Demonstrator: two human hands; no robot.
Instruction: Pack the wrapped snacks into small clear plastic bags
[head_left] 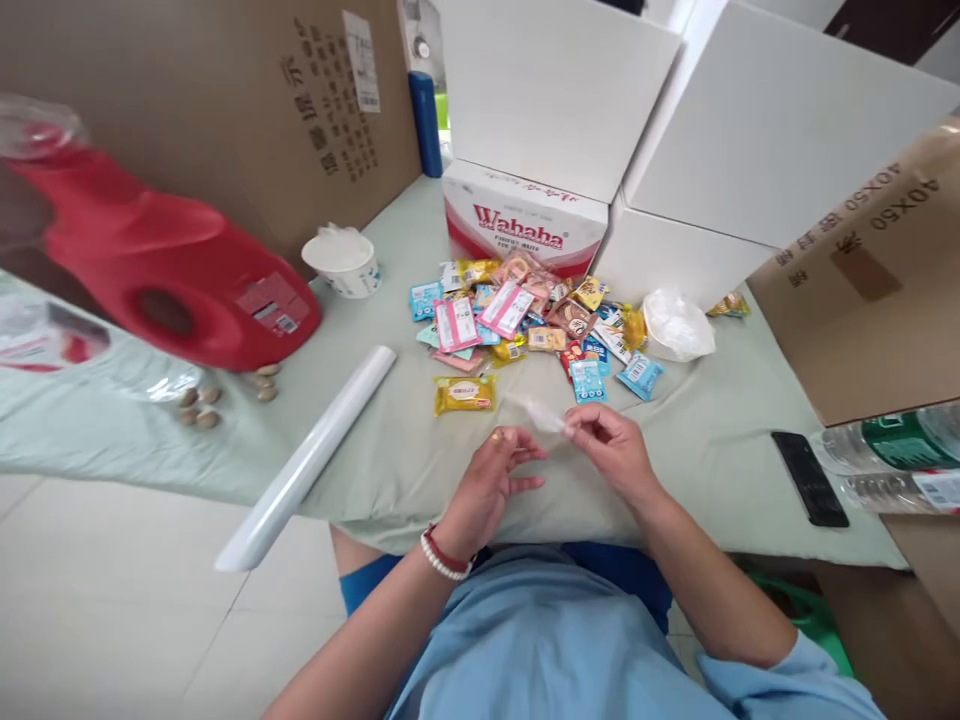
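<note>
My right hand (pixel 619 450) pinches a thin, see-through piece of plastic (pixel 541 412) between thumb and fingertips; it looks like a small clear bag or wrapper, partly blurred. Close beside it, my left hand (pixel 491 480) has its fingers apart and loosely bent, with nothing visible in them. Just beyond the left hand lies a snack in a yellow wrapper (pixel 465 395). Behind both hands spreads a heap of small wrapped snacks, including pink-and-white packets (pixel 457 325) and light-blue packets (pixel 588 381).
A paper cup (pixel 343 264) and a plastic-filled white bowl (pixel 679 328) flank the heap. On the left are a white roll (pixel 311 455), a red jug (pixel 180 270) and several nuts (pixel 199 408). A phone (pixel 810 480) and bottles (pixel 892 442) lie right. A Wahaha box (pixel 525 222) stands behind.
</note>
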